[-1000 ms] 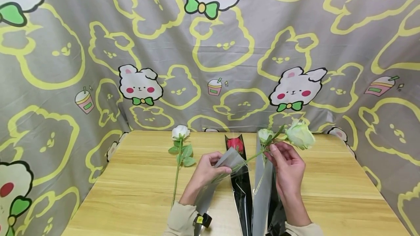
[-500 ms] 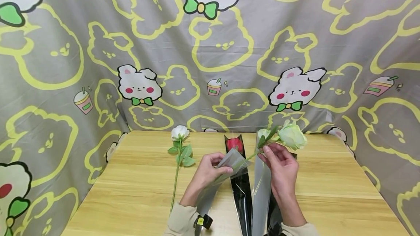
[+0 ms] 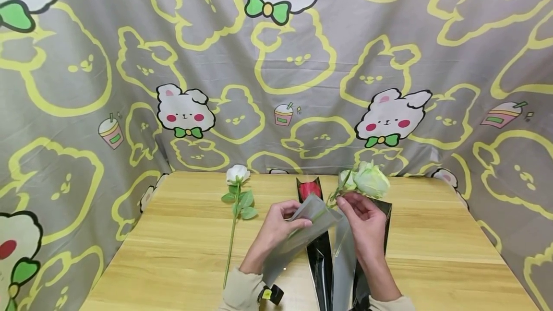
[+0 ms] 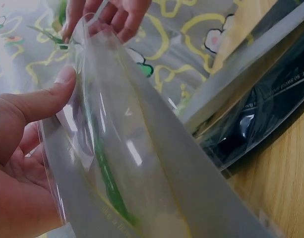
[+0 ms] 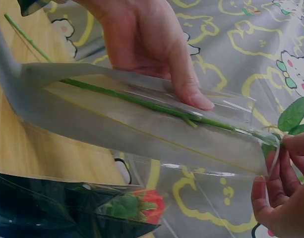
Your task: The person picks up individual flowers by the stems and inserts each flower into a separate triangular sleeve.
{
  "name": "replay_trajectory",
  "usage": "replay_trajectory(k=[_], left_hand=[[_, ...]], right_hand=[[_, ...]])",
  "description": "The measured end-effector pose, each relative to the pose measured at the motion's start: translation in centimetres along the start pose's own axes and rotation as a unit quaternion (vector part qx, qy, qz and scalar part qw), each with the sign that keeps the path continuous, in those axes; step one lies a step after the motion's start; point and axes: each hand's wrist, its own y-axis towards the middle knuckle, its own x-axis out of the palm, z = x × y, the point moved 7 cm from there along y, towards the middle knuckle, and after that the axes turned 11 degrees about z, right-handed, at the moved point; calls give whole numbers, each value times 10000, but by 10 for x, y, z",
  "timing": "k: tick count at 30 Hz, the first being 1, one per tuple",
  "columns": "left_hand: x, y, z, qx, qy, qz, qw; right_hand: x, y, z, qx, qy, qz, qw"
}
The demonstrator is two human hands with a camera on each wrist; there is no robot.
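Note:
In the head view, my left hand [image 3: 282, 227] grips a grey-and-clear flower sleeve [image 3: 300, 244] near its open end. The thumb [image 4: 57, 94] lies over the clear film in the left wrist view. My right hand [image 3: 367, 227] pinches the stem of a pale green rose [image 3: 372, 180] just below the bloom, beside its leaves [image 5: 293, 114]. Most of the green stem [image 5: 142, 103] lies inside the sleeve, seen through the film. The bloom is outside the sleeve mouth, and my right fingers touch that rim.
A red rose [image 3: 309, 190] in a black sleeve [image 3: 319, 263] lies mid-table. Right of it, a pale rose [image 3: 347, 180] lies by a grey sleeve [image 3: 342, 258], partly hidden. A white rose [image 3: 237, 175] with bare stem lies left. A patterned curtain [image 3: 285, 71] surrounds the wooden table [image 3: 453, 244].
My right hand has moved left and slightly down with the pale green rose, sliding its stem further into the sleeve. The left hand keeps its grip almost in place; the sleeve has swung slightly right.

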Motion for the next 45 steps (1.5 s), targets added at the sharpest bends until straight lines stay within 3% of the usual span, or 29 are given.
replay_trajectory(k=[10,18,24,29,36,40,45], left_hand=[[4,-2,9,7,-264,-522,9983],[2,-9,25,453,-126,-764,9960],[2,-11,28,553,-195,-716,9957],[2,-12,29,436,-377,-566,9967],[7,-13,29,101,-650,-454,9968],[7,-13,31,-67,-877,-397,9953],[8,-11,44,12,-1063,-392,9936]], right_hand=[[-5,5,-13,-24,101,-109,9999],[-4,9,-26,-102,-68,-98,9999],[0,11,-41,-359,-18,-183,9992],[3,7,-43,-512,-495,-314,9970],[16,2,-45,-650,-1303,-922,9850],[25,5,-52,-611,-1733,-1541,9708],[33,15,-73,-743,-1987,-2160,9531]])
